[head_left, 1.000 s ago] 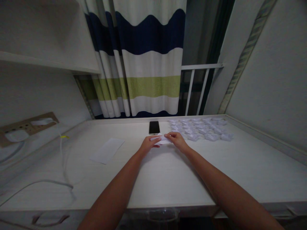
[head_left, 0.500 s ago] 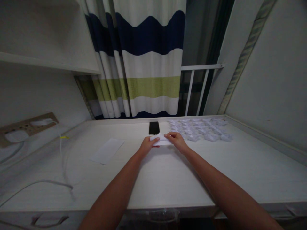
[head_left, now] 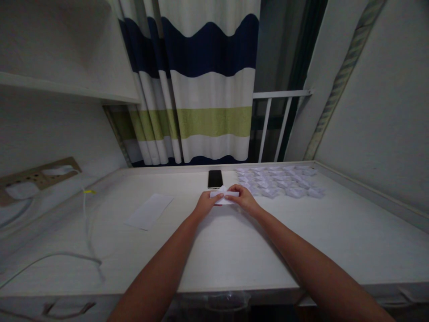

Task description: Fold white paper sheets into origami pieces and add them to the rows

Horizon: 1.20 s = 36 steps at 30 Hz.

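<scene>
The left hand [head_left: 204, 204] and right hand [head_left: 246, 199], each grip clamped on the folded paper [head_left: 228, 202], seem mid-crease; the next move likely calls for even pressure along the fold.

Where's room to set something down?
Bare desk: between left forearm and right forearm; right of that, nearer than the folded papers; left of the phone, behind the loose sheet. Crowded: among those papers; around left hand, right hand and held paper.

Passable just left of the phone [head_left: 215, 179], up to the loose sheet [head_left: 149, 211]. Blocked to the phone's right by folded papers [head_left: 296, 192], and on its near side by left hand [head_left: 204, 202] and right hand [head_left: 247, 199].
</scene>
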Available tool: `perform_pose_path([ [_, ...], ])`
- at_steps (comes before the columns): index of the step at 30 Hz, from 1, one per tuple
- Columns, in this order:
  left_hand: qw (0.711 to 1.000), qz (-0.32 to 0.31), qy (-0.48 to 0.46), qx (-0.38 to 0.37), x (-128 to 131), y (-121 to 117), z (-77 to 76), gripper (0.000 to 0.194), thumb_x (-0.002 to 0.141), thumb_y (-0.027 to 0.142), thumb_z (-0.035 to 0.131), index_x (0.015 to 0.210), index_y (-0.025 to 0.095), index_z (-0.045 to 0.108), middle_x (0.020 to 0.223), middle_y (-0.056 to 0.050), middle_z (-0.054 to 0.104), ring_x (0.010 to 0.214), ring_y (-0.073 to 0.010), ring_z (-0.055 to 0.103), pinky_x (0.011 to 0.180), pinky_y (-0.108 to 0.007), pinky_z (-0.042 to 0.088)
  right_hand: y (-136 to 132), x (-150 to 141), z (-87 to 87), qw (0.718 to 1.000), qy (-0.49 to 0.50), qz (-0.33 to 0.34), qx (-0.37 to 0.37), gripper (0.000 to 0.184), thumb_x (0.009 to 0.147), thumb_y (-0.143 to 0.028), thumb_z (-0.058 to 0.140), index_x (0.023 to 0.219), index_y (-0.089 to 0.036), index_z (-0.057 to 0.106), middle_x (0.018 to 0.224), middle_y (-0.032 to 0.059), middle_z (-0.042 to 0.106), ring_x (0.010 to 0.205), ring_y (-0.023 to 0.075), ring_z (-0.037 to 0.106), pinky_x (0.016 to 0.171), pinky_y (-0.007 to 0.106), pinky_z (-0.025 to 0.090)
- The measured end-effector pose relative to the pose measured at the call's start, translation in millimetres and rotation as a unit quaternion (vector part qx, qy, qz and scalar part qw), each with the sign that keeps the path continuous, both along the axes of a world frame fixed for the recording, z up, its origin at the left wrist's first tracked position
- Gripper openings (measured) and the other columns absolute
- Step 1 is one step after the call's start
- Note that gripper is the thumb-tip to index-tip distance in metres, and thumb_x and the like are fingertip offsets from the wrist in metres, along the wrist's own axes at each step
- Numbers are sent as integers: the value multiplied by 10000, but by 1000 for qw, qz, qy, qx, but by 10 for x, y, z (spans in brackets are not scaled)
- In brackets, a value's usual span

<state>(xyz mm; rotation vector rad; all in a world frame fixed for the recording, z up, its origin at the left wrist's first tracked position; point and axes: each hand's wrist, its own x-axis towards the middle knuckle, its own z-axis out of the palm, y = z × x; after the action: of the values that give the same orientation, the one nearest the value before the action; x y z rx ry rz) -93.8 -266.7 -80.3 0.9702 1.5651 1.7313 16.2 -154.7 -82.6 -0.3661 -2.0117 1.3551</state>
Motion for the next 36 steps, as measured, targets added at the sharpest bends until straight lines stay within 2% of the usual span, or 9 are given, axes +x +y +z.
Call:
perform_pose_path([
  [5,999,11,44,0,6,-12,25,383,497,372,734,752,91,687,686,-47,661,647,-168,583,615,-284,482,-9,4,21,1000,-3,-8,-17,260,541,-359,676,656,-160,556,643,-14,548,597,116,478,578,242,357],
  [10,999,-12,32,12,-36,17,-25,380,514,332,721,821,112,684,749,-43,662,660,-153,575,609,-268,478,-19,5,38,999,-1,-7,-35,257,536,-341,680,660,-161,545,646,-19,547,600,112,479,587,240,359],
  [18,1000,21,19,14,-40,20,-22,363,504,283,721,831,134,671,819,-43,651,676,-139,569,552,-215,455,-6,-14,18,999,24,8,-23,264,535,-326,680,681,-167,528,635,-31,535,585,105,469,562,228,347],
  [21,1000,17,-1,14,-33,18,-21,388,514,272,715,874,140,656,836,-42,642,652,-121,560,546,-208,451,-24,-13,18,999,32,6,-25,289,537,-308,683,735,-175,520,602,-49,512,544,95,450,520,214,328],
  [25,999,18,-5,26,-27,21,-21,462,513,258,720,953,150,626,888,-48,632,668,-120,564,581,-220,458,-52,-12,24,997,20,8,-72,378,535,-301,686,837,-182,493,585,-64,512,493,87,447,479,205,320],
  [29,999,22,-1,40,-33,31,-34,552,508,241,724,1036,156,586,900,-49,635,696,-138,577,619,-237,458,-54,-5,30,996,10,6,-86,389,528,-296,686,858,-159,531,663,-31,566,558,100,500,529,217,368],
  [32,999,32,19,25,-43,37,-51,464,521,267,716,954,128,624,844,-51,647,700,-153,581,638,-248,452,-51,10,33,998,-18,18,-66,281,561,-321,663,752,-131,582,684,-4,582,599,109,515,566,225,380],
  [36,998,30,50,0,-51,33,-55,337,522,292,710,801,108,666,751,-48,656,673,-164,580,624,-248,440,-58,30,42,998,-49,25,-43,265,577,-348,651,705,-119,609,645,-2,582,584,112,506,552,223,366],
])
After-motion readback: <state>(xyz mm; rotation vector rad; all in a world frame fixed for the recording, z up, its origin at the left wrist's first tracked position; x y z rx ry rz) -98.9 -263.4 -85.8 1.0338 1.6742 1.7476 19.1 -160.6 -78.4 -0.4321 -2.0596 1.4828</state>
